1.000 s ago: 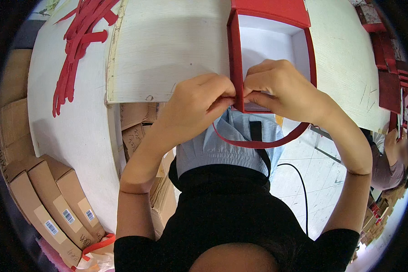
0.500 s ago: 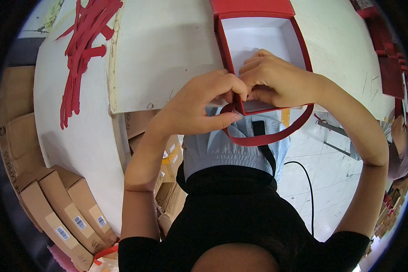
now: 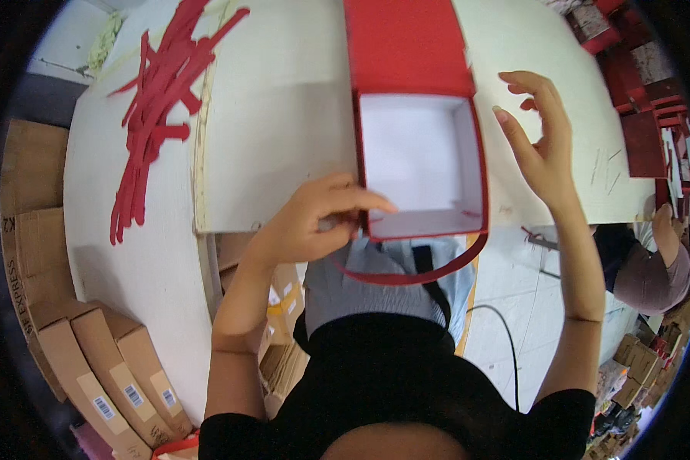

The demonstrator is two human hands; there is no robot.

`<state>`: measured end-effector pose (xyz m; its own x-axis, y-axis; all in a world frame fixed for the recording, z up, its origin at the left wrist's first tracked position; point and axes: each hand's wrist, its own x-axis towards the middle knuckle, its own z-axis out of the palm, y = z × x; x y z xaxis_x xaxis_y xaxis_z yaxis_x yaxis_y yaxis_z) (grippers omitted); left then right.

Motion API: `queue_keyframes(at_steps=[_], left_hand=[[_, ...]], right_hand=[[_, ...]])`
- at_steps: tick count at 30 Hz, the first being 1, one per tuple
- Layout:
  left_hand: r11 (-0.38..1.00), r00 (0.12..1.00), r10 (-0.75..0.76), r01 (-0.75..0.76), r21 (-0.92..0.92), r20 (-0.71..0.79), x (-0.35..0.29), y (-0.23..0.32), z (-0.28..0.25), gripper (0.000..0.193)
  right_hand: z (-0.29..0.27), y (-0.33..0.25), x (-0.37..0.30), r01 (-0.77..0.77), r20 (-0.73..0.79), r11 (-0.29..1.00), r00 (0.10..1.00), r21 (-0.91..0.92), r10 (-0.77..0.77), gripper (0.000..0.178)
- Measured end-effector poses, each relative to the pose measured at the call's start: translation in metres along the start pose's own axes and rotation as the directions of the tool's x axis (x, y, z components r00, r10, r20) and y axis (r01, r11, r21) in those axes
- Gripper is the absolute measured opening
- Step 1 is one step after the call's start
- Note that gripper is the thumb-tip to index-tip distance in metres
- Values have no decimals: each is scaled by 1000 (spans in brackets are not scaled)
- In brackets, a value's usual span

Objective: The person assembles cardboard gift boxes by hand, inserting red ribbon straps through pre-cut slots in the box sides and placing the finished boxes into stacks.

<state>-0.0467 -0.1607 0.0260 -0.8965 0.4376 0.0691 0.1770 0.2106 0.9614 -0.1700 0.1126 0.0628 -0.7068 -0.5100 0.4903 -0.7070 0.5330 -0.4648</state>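
Note:
A red box [image 3: 481,165] with a white inside lies at the table's front edge. Its red lid [image 3: 408,46] is folded back, away from me. From the front of the box a red ribbon handle [image 3: 414,277] hangs in a loop over the edge. My left hand [image 3: 318,218] grips the box's near left corner, index finger over the rim and thumb outside against the wall; the other fingertips are partly hidden. My right hand [image 3: 540,138] is raised to the right of the box, fingers curved and apart, holding nothing.
A pile of red ribbon strips [image 3: 161,107] lies on the white table [image 3: 276,115] at the left. Brown cartons [image 3: 92,376] stand at lower left, more below the table. Red boxes [image 3: 644,146] line the far right, where another person [image 3: 655,268] is partly visible.
My right hand has come out of the box and moved right, opening. The box sits lower in view, showing more lid. My left hand has stayed at its near left corner.

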Motion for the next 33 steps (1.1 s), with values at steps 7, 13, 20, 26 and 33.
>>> queue_keyframes(at_steps=[7, 13, 20, 26, 33], left_hand=[[992, 992, -126, 126, -4, 27, -4, 14, -4, 61], [972, 977, -155, 124, -200, -149, -19, 12, 9, 71], [974, 974, -156, 124, -192, -163, -18, 11, 18, 56], [973, 943, 20, 58, 223, -331, -12, 14, 39, 54], [986, 870, -158, 114, -121, -468, -10, -17, 31, 46]], right_hand=[[31, 44, 27, -668, 480, 273, 709, 692, 517, 68], [25, 13, 36, -429, 387, 73, 865, 900, 320, 57], [26, 8, 0, -298, 285, 76, 947, 952, 144, 39], [24, -11, -22, -387, 301, 267, 901, 883, 311, 31], [15, 6, -32, -23, 202, 710, 965, 704, -169, 41]])
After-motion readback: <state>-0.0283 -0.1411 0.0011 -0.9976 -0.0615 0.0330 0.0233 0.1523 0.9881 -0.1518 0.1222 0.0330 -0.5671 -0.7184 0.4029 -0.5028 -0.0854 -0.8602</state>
